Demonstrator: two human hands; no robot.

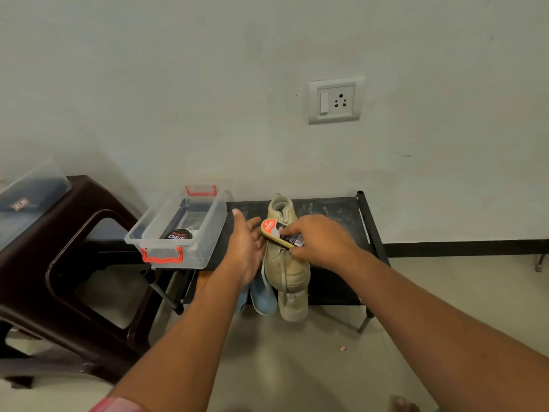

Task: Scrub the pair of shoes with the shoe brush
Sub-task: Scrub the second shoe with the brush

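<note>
The shoe brush (274, 230) lay across the upper of a beige shoe (286, 269), gripped from above by the right hand (320, 239), whose fingers curled over its labelled back. It looked like a light, rigid block, so a grip across the back with the thumb on one long edge seemed right for pressing the bristles down. The bristles themselves were hidden beneath it.

The shoe sat on top of the black rack (335, 215), heel collar far and toe near. Its fabric looked soft and likely to give under pressure, and the shoe seemed light enough to slide, so it probably needed bracing at the side or the heel collar. The left hand (246, 248) was open, fingers straight, just beside the shoe's left flank; whether it touched could not be told.

A second beige shoe (294, 306) showed at the near edge of the rack, with a blue shoe (263, 298) to its left. A clear box (205, 248) stood at the left end of the rack.
</note>
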